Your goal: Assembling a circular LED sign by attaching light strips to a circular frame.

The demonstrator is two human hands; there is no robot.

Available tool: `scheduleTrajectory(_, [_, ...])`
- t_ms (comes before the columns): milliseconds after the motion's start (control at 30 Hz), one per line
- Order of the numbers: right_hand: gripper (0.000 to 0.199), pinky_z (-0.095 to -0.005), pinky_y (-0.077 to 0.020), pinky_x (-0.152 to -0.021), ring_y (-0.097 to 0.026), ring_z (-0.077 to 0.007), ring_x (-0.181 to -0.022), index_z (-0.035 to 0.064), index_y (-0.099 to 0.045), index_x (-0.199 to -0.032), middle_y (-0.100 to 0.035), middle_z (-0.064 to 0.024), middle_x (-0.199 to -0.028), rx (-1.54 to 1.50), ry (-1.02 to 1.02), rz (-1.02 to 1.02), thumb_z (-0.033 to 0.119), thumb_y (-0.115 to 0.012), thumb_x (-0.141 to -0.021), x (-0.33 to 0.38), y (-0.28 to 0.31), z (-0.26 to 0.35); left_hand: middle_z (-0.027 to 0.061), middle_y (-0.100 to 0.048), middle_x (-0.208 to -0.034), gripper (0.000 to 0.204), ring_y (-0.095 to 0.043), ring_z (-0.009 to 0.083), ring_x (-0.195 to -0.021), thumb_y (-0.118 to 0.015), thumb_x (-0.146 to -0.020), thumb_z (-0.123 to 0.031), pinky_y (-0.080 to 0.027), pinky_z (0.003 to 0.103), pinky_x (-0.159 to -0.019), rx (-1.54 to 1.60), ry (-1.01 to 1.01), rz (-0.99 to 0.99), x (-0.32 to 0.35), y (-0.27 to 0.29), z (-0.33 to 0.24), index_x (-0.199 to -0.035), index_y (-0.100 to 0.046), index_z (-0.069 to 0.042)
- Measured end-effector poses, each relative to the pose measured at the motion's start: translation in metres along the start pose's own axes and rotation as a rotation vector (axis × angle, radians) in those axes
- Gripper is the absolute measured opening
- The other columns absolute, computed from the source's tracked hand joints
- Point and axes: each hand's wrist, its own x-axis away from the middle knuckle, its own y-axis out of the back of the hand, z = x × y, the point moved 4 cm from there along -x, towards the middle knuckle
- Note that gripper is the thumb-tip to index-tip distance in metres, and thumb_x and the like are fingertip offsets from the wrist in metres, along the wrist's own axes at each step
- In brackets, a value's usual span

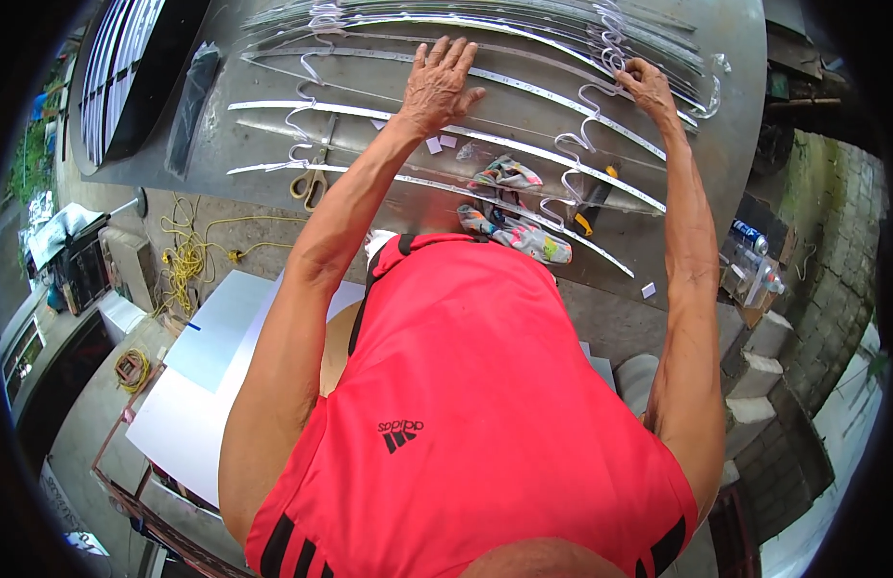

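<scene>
Long, narrow strips with white edges [552, 96] lie in rows across a grey metal table [215, 135]. Curly white cords [610, 34] stand or loop along them near both ends. My left hand [442, 91] rests on the strips about mid-length, fingers stretched out and holding nothing. At the right end of the rows, my right hand [649, 91] has its thumb and fingers closed at a looped white cord; the fingertips partly hide it. Nearer to me are scissors [309, 188], a patterned cloth [519, 231] and a yellow-and-black cutter [586, 217].
A dark panel with white stripes [119, 67] and a dark wrapped bundle [191, 111] lie on the left. Yellow cord [182, 255] is tangled on the floor below. White sheets [201, 385] lean at lower left. Clear bottles [760, 275] stand in a box at right.
</scene>
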Motion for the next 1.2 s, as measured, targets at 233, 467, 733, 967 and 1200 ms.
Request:
scheduleTrajectory(233, [0.038, -0.0255, -0.0550, -0.074, -0.069, -0.0097, -0.078, 0.0019, -0.068, -0.112, -0.075, -0.0058, -0.087, -0.068, -0.021, 0.036, 0.038, -0.072, -0.098, 0.011, 0.000, 0.004, 0.0147, -0.064, -0.124, 0.075, -0.059, 0.0318, -0.120, -0.075, -0.092, -0.032, -0.042, 0.046, -0.109, 0.124, 0.011, -0.056, 0.013, -0.004, 0.003, -0.153, -0.043, -0.003])
scheduleTrajectory(467, [0.038, -0.0275, -0.0580, -0.067, -0.071, -0.0104, -0.075, 0.0035, -0.067, -0.112, -0.077, -0.0078, -0.083, -0.169, -0.077, 0.079, 0.040, -0.068, -0.101, 0.031, -0.007, 0.010, 0.0106, -0.071, -0.098, 0.072, -0.066, 0.0268, -0.096, -0.070, -0.095, -0.030, -0.046, 0.042, -0.086, 0.066, 0.103, -0.054, -0.005, -0.006, 0.011, -0.156, -0.041, -0.006])
scheduleTrajectory(733, [0.034, -0.0284, -0.0555, -0.061, -0.066, -0.0110, -0.065, 0.0048, -0.069, -0.114, -0.075, -0.0056, -0.080, -0.179, 0.023, 0.027, 0.036, -0.065, -0.102, 0.030, -0.005, 0.012, 0.0081, -0.071, -0.100, 0.034, -0.065, 0.0266, -0.098, -0.069, -0.095, -0.035, -0.044, 0.044, -0.083, -0.073, 0.157, 0.033, -0.022, -0.015, 0.010, -0.120, -0.070, -0.012])
scheduleTrajectory(967, [0.066, -0.0390, -0.0547, -0.078, -0.072, -0.0232, -0.083, 0.0091, -0.078, -0.108, -0.074, -0.0099, -0.083, 0.123, -0.020, -0.037, 0.071, -0.063, -0.090, 0.001, 0.002, 0.009, 0.0052, -0.066, -0.106, 0.025, -0.060, 0.0260, -0.105, -0.075, -0.089, -0.033, -0.044, 0.045, -0.091, -0.027, -0.003, -0.160, -0.013, -0.001, 0.011, -0.101, -0.073, -0.011])
scheduleTrajectory(1200, [0.047, -0.0459, -0.0568, -0.088, -0.074, -0.0355, -0.097, 0.0140, -0.079, -0.105, -0.078, -0.0145, -0.097, 0.258, -0.031, -0.240, 0.055, -0.066, -0.086, -0.014, -0.007, 0.022, 0.0083, -0.065, -0.097, 0.026, -0.061, 0.0286, -0.098, -0.071, -0.093, -0.034, -0.047, 0.043, -0.085, 0.095, 0.012, 0.020, -0.007, -0.008, 0.017, -0.094, -0.070, -0.008])
